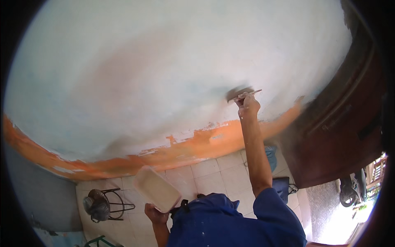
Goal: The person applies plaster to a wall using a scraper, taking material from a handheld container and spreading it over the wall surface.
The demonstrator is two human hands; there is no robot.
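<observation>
My right hand [247,105] is raised at the white wall [140,66], fingers wrapped round a wide scraper [238,91] whose blade is against or very close to the surface, with some blur. White smears mark the fingers. An orange band [214,136] with ragged edges runs along the wall's lower part. Low at the centre, my left hand [155,213] grips the near end of a pale rectangular tray [156,188] with smooth cream-coloured material inside, held out over the tiled floor.
A stool [119,208] with dark bundles on it stands lower left, by a grey wall [37,185]. A blue object [281,188] lies at the right wall's foot. A dark brown door [341,140] is on the right, a motorbike [352,191] outside beyond it.
</observation>
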